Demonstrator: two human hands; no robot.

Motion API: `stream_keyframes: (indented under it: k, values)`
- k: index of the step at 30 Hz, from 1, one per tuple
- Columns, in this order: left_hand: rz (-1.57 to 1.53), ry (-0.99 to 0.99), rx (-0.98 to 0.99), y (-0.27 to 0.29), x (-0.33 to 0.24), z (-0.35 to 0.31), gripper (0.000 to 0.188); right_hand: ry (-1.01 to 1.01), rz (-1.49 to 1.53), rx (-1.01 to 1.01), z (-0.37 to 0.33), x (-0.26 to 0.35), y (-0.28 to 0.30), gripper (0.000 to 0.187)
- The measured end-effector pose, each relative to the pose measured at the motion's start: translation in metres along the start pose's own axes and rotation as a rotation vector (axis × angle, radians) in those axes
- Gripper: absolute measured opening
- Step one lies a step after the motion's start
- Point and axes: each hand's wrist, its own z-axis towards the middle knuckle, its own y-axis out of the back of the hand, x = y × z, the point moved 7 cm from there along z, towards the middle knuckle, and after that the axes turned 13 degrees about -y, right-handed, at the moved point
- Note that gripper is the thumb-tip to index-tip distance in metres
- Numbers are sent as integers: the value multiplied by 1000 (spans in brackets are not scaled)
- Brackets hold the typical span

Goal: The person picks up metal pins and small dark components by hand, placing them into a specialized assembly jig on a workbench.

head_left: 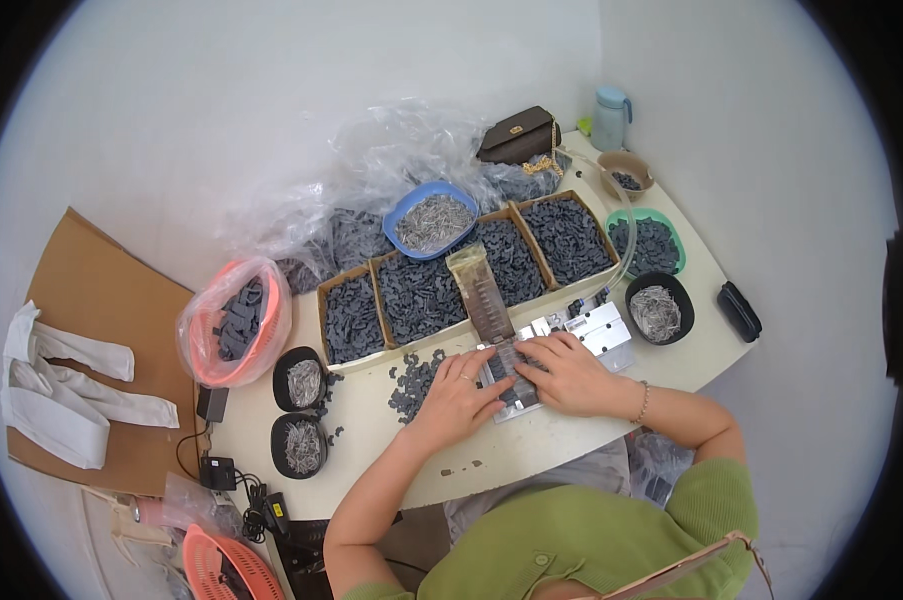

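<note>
A silver metal fixture point(516, 402) lies near the table's front edge, with a row of small dark grey plastic pieces point(509, 362) set in it. My left hand point(455, 400) rests on its left side, thumb and fingers apart, fingertips touching the fixture. From the right, my right hand point(575, 376) bends its fingers down onto the grey pieces; whatever is under those fingertips is too small to make out. Behind the hands, a clear slotted chute point(483, 292) leans up from the fixture. Loose dark grey pieces point(412, 387) are scattered beside my left hand.
Behind stands a divided cardboard tray point(401, 346) of grey pieces, with a blue basin point(391, 222) of metal pins on it. Black bowls point(322, 447) of pins flank the work. A green basin point(681, 255), a black case point(738, 312) and an orange basket point(276, 350) stand farther out.
</note>
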Motion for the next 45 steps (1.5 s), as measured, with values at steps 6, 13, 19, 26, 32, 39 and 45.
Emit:
stream_keyframes:
  k: [6, 13, 19, 26, 32, 39, 45]
  values:
    - [13, 168, -159, -7, 11, -1, 40, -6, 76, -82, 4, -6, -6, 31]
    - [148, 169, -152, -17, 7, 11, 41, -37, 67, 245, 45, -18, -26, 8]
    - [108, 167, -180, -18, -15, -12, 46, -197, 255, 191, 122, -49, 1, 11]
    - [226, 187, -101, -25, -37, -11, 43, -334, 386, -408, 176, -87, 26, 17]
    - [30, 268, -204, -18, -17, -13, 34, -236, 268, -307, 135, -49, 24, 18]
    - [-61, 377, -406, 21, 10, -40, 29, 447, -85, -351, -15, 38, 37, 24]
    - [-9, 367, -393, 26, 7, -41, 29, 286, -132, -107, -40, 58, 14, 28]
